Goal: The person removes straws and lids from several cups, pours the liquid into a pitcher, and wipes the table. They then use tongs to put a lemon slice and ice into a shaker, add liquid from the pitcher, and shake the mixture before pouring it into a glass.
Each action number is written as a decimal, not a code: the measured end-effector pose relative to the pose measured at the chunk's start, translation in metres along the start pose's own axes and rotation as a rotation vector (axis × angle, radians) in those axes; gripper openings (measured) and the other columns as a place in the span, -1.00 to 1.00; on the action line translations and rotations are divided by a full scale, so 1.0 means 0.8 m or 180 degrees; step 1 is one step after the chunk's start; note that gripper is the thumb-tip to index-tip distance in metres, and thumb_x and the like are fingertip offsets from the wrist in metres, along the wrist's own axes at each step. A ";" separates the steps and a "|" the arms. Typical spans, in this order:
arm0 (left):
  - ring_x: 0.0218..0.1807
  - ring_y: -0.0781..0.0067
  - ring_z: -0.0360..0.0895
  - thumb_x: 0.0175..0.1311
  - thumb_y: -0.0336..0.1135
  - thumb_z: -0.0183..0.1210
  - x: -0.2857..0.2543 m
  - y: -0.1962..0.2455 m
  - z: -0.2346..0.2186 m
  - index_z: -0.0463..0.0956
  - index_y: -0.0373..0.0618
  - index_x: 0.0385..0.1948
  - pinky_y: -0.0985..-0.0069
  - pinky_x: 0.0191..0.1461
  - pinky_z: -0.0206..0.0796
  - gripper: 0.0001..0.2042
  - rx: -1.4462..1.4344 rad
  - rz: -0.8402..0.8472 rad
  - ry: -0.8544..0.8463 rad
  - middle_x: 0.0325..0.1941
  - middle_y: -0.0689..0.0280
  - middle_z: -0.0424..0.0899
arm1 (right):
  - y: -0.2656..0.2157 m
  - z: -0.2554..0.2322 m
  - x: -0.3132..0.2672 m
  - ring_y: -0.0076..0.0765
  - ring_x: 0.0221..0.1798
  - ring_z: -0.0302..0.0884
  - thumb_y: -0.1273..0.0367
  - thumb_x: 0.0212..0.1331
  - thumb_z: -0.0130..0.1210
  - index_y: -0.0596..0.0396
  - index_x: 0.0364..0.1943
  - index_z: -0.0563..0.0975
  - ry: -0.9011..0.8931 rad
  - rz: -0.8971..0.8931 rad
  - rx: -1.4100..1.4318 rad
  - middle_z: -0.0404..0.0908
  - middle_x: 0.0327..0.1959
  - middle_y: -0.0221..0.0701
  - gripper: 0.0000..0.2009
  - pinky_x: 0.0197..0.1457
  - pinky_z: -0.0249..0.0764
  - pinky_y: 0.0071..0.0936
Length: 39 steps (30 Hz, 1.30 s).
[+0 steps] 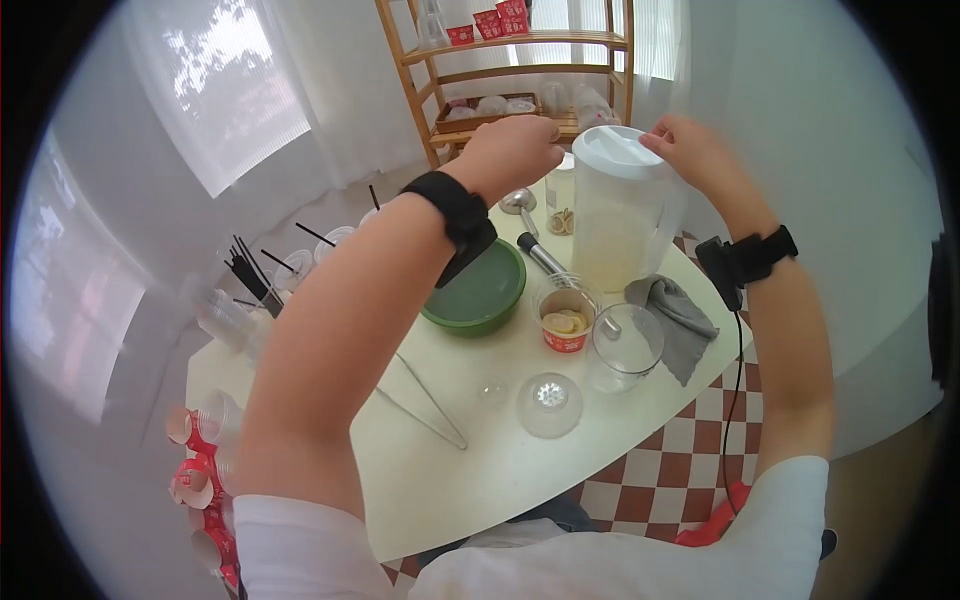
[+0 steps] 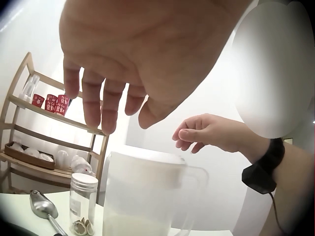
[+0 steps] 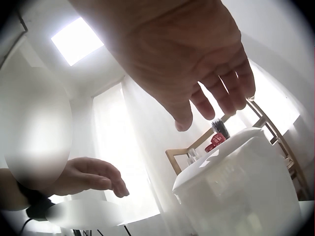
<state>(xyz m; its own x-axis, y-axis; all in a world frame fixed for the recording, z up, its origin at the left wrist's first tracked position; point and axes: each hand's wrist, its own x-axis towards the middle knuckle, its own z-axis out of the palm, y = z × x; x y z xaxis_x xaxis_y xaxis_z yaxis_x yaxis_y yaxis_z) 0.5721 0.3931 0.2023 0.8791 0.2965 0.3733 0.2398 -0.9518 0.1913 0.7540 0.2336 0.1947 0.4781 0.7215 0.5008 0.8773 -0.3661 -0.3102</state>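
Note:
A tall translucent pitcher with a white lid and a side handle stands on the table, pale liquid low inside it. My left hand hovers to the left of the lid, its fingers loosely bent and holding nothing. On the other side my right hand is raised by the lid's edge. In the left wrist view, a gap shows between the right hand and the lid. The right wrist view has the right hand's loose fingers above the pitcher, with nothing in them.
Around the pitcher are a jar, a scoop, a green bowl, a muddler, a cup of lemon slices, a clear cup and a grey cloth. Tongs and a dome lid lie nearer. Behind stands a wooden shelf.

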 end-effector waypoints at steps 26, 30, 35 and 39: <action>-0.28 0.08 0.58 0.03 -0.38 0.03 0.165 -0.010 0.067 0.57 -0.22 -0.29 0.32 -0.24 0.40 -0.76 -0.0168 -0.0043 -0.0968 -0.35 0.05 0.62 | -0.018 0.048 0.063 -0.13 -0.32 0.55 0.06 0.07 0.04 0.12 -0.32 0.60 -0.1151 -0.0303 -0.1477 0.60 -0.40 -0.22 -0.62 -0.24 0.44 -0.28; -0.28 0.07 0.58 0.02 -0.32 0.05 0.161 -0.007 0.047 0.57 -0.18 -0.27 0.31 -0.22 0.39 -0.75 -0.0061 -0.0036 -0.0601 -0.34 0.05 0.61 | -0.024 0.026 0.086 -0.06 -0.38 0.54 0.06 0.07 0.07 0.18 -0.36 0.59 -0.0811 -0.0471 -0.1451 0.58 -0.44 -0.13 -0.60 -0.27 0.42 -0.24; -0.42 0.31 0.54 -0.03 -0.33 0.14 0.174 -0.003 0.010 0.52 -0.32 -0.32 0.40 -0.38 0.33 -0.74 -0.0093 0.0115 -0.0178 -0.49 0.15 0.58 | -0.041 -0.002 0.097 -0.08 -0.42 0.54 0.02 0.07 0.05 0.19 -0.36 0.58 -0.0317 -0.0581 -0.1625 0.58 -0.45 -0.14 -0.56 -0.29 0.42 -0.26; -0.38 0.34 0.49 -0.04 -0.42 0.13 0.130 -0.025 -0.061 0.50 -0.36 -0.32 0.39 -0.36 0.31 -0.76 -0.1139 -0.0358 0.0286 -0.45 0.13 0.56 | -0.068 -0.029 0.095 -0.18 -0.43 0.53 0.00 0.10 0.03 0.11 -0.25 0.55 0.0362 -0.0422 -0.0542 0.58 -0.42 -0.20 -0.56 -0.31 0.43 -0.35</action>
<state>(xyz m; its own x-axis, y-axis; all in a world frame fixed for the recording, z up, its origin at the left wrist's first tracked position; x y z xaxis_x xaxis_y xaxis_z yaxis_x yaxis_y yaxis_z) 0.6386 0.4466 0.2817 0.8121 0.4183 0.4069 0.1597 -0.8299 0.5345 0.7430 0.2944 0.2685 0.3513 0.7026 0.6188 0.9223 -0.3733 -0.0998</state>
